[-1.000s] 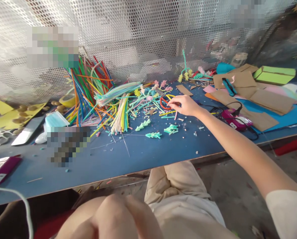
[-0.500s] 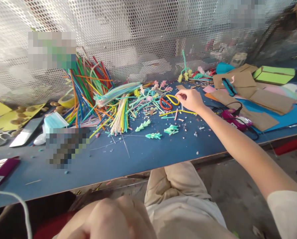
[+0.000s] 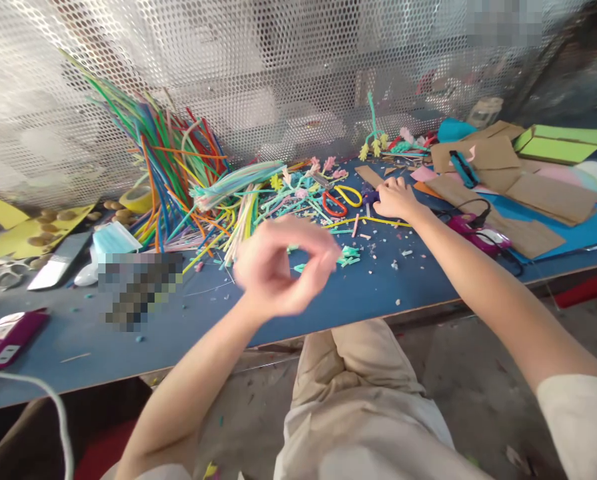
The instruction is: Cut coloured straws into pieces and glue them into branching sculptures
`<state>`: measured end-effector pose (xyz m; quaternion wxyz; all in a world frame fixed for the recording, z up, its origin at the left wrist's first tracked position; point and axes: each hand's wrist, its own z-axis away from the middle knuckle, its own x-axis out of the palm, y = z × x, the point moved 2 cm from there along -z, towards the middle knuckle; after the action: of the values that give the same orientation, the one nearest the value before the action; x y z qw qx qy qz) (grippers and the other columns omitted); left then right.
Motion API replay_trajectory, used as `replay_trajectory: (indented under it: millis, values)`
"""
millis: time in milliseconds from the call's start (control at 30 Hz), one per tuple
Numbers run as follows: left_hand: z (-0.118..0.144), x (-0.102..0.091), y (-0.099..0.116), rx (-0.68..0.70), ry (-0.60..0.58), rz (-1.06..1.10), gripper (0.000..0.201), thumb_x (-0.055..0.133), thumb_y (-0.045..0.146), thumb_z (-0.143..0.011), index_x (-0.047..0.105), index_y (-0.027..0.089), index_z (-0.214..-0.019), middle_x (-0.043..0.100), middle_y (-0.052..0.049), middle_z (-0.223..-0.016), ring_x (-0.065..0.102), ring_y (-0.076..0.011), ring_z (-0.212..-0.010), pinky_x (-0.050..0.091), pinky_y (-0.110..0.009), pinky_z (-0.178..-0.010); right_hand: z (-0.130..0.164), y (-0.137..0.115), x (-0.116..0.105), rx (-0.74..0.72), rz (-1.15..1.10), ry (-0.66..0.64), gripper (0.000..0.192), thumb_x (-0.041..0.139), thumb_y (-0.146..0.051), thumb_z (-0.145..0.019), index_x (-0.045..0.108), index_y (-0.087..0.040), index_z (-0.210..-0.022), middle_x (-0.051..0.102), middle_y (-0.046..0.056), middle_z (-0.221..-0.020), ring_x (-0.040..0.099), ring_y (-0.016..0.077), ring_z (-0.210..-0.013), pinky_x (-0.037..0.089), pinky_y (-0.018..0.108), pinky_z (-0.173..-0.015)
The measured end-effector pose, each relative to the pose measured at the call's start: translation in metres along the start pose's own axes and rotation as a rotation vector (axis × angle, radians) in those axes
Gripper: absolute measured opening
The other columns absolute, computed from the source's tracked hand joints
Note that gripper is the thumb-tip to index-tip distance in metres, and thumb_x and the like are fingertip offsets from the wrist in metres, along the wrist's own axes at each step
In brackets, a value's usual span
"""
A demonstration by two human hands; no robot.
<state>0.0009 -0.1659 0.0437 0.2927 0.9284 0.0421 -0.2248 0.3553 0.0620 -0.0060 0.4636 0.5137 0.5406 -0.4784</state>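
Note:
My right hand (image 3: 396, 199) reaches far over the blue table (image 3: 288, 313), fingers curled down onto its top. Its fingertips lie beside scissors with a red and a yellow handle loop (image 3: 341, 199) and touch a small dark purple bit (image 3: 371, 195); whether it grips anything is unclear. A long yellow strip (image 3: 373, 220) runs under the wrist. My left hand (image 3: 278, 267) is raised over the table's near half, blurred, thumb and forefinger curled together in a ring with nothing visible in them. Small teal cut pieces (image 3: 349, 257) lie just right of it.
A big bundle of coloured sticks (image 3: 178, 167) leans on the perforated metal wall (image 3: 288, 80). Brown cardboard sheets (image 3: 548, 200), a pink glue gun with black cable (image 3: 476, 235) and a green box (image 3: 558, 143) lie at right. A face mask (image 3: 111, 240), tape roll (image 3: 136, 199) and purple device (image 3: 8, 333) lie at left.
My left hand rose from my lap to above the table. My right hand slid right, off the scissors' handles, and settled lower on the table top.

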Motion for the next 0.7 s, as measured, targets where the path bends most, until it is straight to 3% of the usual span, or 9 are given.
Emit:
replay_trajectory:
  millis: [67,100,167,267,367,533,700]
  values:
    - [-0.08,0.021,-0.041,0.089,0.004,-0.082,0.009,0.065,0.036,-0.101,0.066,0.03,-0.107,0.074,-0.001,-0.092,0.071,-0.0164,-0.08,0.062,-0.034,-0.076,-0.002,0.0,0.003,-0.003,-0.036,0.024,0.063,0.058,-0.04,-0.09,0.059,-0.002,-0.141,0.052,0.032,-0.146,0.045,0.0495,-0.139,0.042,0.064,-0.112]
    - [-0.106,0.029,-0.06,0.128,-0.058,-0.2,0.01,0.063,0.036,-0.102,0.067,0.026,-0.103,0.074,-0.001,-0.089,0.07,-0.0152,-0.077,0.06,-0.033,-0.076,-0.003,0.0,0.004,-0.01,-0.059,0.034,0.063,0.058,-0.038,-0.09,0.057,0.0,-0.141,0.053,0.033,-0.143,0.048,0.0487,-0.137,0.044,0.062,-0.111]
    - [-0.129,0.038,-0.094,0.1,-0.24,-0.464,0.021,0.055,0.036,-0.105,0.071,0.023,-0.104,0.076,-0.002,-0.091,0.072,-0.0167,-0.082,0.058,-0.032,-0.079,-0.005,0.001,0.005,-0.029,-0.1,0.047,0.062,0.057,-0.033,-0.091,0.052,0.004,-0.142,0.055,0.035,-0.139,0.054,0.0466,-0.131,0.047,0.057,-0.109]
    - [-0.118,0.041,-0.134,-0.054,-0.431,-0.743,0.025,0.052,0.033,-0.105,0.075,0.023,-0.102,0.079,-0.004,-0.095,0.074,-0.0211,-0.089,0.054,-0.031,-0.076,-0.007,0.001,0.002,0.005,-0.195,0.151,0.059,0.05,-0.032,-0.097,0.046,0.005,-0.142,0.054,0.036,-0.139,0.061,0.0454,-0.124,0.05,0.055,-0.103]
    - [-0.099,0.042,-0.154,-0.091,-0.504,-0.793,0.02,0.057,0.031,-0.102,0.075,0.024,-0.106,0.079,-0.004,-0.106,0.073,-0.0238,-0.1,0.054,-0.033,-0.081,-0.005,0.0,-0.007,0.043,-0.323,0.314,0.054,0.043,-0.039,-0.102,0.046,-0.003,-0.142,0.054,0.032,-0.141,0.061,0.0451,-0.125,0.05,0.059,-0.103]
    - [-0.093,0.045,-0.166,-0.055,-0.552,-0.728,0.017,0.065,0.036,-0.1,0.074,0.026,-0.109,0.078,-0.003,-0.108,0.071,-0.0243,-0.105,0.054,-0.036,-0.09,0.011,-0.014,-0.034,-0.112,-0.353,0.41,0.052,0.043,-0.048,-0.104,0.05,-0.011,-0.14,0.06,0.024,-0.138,0.061,0.0401,-0.127,0.05,0.055,-0.107]
    - [-0.094,0.048,-0.166,-0.012,-0.535,-0.74,0.022,0.056,0.034,-0.106,0.075,0.024,-0.105,0.076,-0.006,-0.107,0.07,-0.0236,-0.104,0.053,-0.037,-0.092,0.029,-0.029,-0.055,-0.23,-0.291,0.444,0.053,0.041,-0.053,-0.106,0.054,-0.016,-0.141,0.063,0.019,-0.132,0.062,0.0376,-0.125,0.051,0.053,-0.106]
